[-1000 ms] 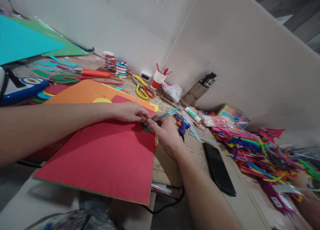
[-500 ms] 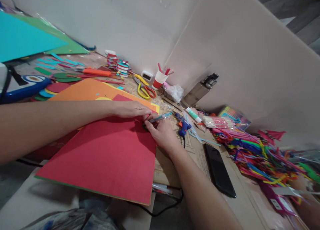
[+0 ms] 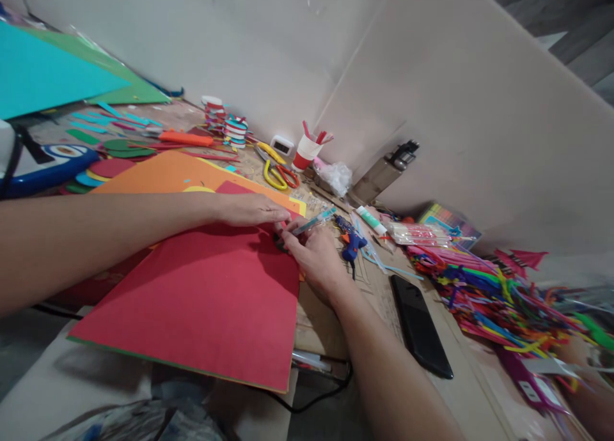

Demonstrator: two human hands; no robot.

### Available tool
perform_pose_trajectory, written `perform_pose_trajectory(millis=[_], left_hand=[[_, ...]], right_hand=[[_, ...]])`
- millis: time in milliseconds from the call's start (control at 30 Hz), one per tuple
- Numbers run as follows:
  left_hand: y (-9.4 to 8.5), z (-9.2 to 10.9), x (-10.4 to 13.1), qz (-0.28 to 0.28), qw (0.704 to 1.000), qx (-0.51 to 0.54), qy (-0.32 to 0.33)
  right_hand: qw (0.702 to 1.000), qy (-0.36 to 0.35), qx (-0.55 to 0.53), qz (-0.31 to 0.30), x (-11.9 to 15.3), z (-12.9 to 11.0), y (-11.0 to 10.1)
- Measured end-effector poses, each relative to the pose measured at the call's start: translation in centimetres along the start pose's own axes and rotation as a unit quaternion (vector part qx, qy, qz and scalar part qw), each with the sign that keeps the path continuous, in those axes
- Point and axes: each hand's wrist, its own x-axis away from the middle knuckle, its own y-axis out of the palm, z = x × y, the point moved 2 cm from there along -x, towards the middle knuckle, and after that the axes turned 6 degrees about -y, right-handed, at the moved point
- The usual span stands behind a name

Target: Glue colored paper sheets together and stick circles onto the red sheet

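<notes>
Large red paper (image 3: 206, 307) lies on other coloured sheets, its near end jutting over the table edge. My left hand (image 3: 254, 209) rests flat on its upper part, fingers stretched to the right. Close against those fingertips, my right hand (image 3: 314, 246) is closed round a light-blue pen (image 3: 315, 220), whose upper end points up and right. A small dark round thing under my right fingers is mostly hidden. Orange paper (image 3: 167, 172) lies beyond my left forearm.
Scissors (image 3: 274, 174), a red and white cup (image 3: 306, 152) and a bottle (image 3: 378, 176) stand or lie behind. To the right are a blue glue gun (image 3: 352, 243), a glue stick (image 3: 371, 220), a black phone (image 3: 421, 326) and a heap of pipe cleaners (image 3: 494, 294).
The pen and my right hand have shifted slightly, the pen's upper end moving up and to the right. My left hand and the red paper look almost unmoved.
</notes>
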Motion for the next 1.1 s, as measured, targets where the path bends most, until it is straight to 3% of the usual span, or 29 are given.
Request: perform_pose_trajectory(millis=[167,300,433,600,833,967,1100], left_hand=[[0.3,-0.1,0.3,0.001,1.000,0.000,0.009],[0.9,0.5,0.7,0.027,0.994,-0.097,0.033],[1.6,1.1,1.0,0.044,0.981,-0.167,0.091],[2.0,1.9,1.5,0.062,0.967,-0.217,0.115],[4.0,3.9,2.4,0.072,0.945,-0.309,0.082],[5.3,4.3,2.9,0.106,0.941,-0.318,0.052],[5.8,4.2,3.1,0.104,0.941,-0.321,0.026]], right_hand=[[0.985,0.044,-0.102,0.131,0.0,0.9,-1.0],[0.965,0.068,-0.160,0.198,-0.2,1.3,-1.5],[0.963,0.074,-0.163,0.201,-0.4,1.5,-1.5],[0.965,0.075,-0.154,0.197,-0.4,1.9,-1.3],[0.969,0.080,-0.150,0.179,-0.3,2.6,-0.8],[0.973,0.078,-0.154,0.152,-0.3,2.8,-0.2],[0.974,0.080,-0.177,0.119,-0.3,2.8,0.1]])
